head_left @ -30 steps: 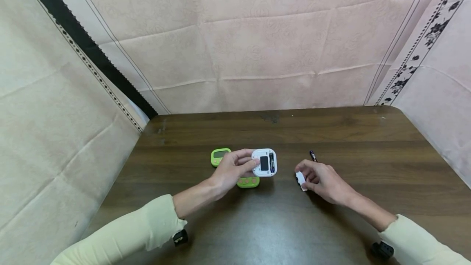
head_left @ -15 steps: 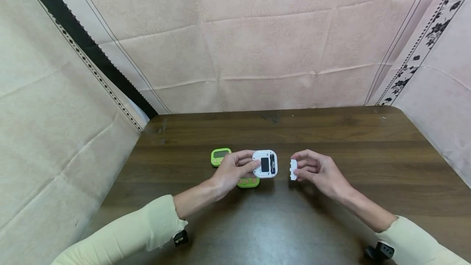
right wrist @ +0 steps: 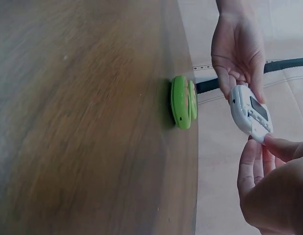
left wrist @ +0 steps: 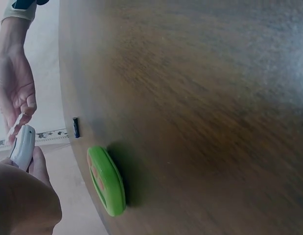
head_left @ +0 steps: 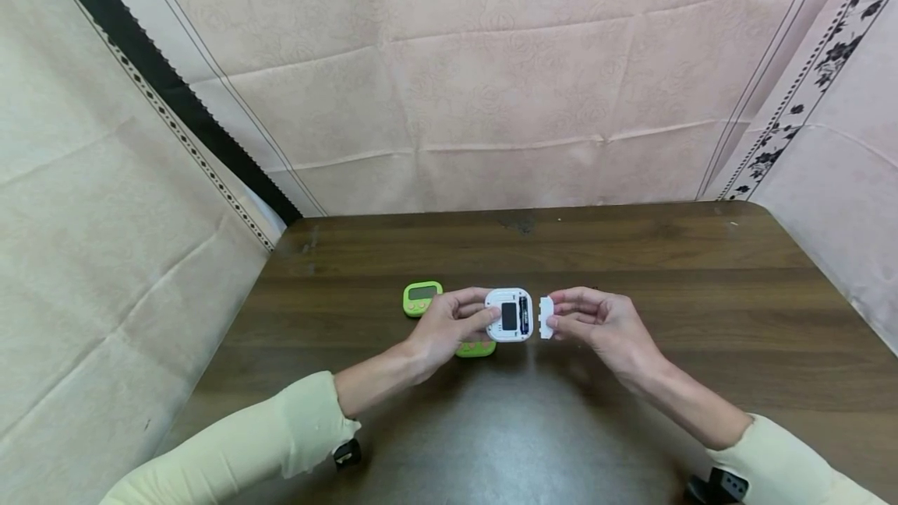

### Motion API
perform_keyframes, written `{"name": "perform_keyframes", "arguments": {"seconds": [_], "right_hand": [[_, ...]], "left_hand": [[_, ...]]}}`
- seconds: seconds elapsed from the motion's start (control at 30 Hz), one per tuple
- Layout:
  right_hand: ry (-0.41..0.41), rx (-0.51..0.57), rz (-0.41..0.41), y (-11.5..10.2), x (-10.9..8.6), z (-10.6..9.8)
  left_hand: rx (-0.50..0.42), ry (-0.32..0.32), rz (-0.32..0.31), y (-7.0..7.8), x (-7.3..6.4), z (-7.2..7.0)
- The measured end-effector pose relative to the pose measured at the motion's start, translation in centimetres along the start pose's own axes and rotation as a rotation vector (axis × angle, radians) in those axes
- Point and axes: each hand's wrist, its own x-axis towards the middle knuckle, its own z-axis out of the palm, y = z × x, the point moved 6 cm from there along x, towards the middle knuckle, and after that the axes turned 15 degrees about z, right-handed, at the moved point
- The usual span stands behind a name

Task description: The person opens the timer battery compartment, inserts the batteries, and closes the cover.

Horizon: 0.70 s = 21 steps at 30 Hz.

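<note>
White timer (head_left: 509, 316): pinched by left hand (head_left: 450, 323) fingers. White cover (head_left: 546, 317), just beside: pinched by right hand (head_left: 605, 327) fingers. Two green timers (head_left: 422, 298): on desk (head_left: 673, 279).

A small white rounded-square device (head_left: 509, 316) is held aloft by the left hand (head_left: 447, 324), its face marked by a dark rectangle, a dark battery (head_left: 524, 315) exposed along one edge. Just beside that edge, a narrow white notched cover (head_left: 546, 318) is pinched by the right hand (head_left: 609, 327).
</note>
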Motion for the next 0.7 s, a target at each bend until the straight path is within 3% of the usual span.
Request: {"name": "perform_keyframes", "arguments": {"seconds": [0.7], "right_hand": [[0.037,-0.002,0.087,-0.1,-0.1,1.2]], "left_hand": [[0.006,0.002,-0.016,-0.1,-0.1,0.6]]}}
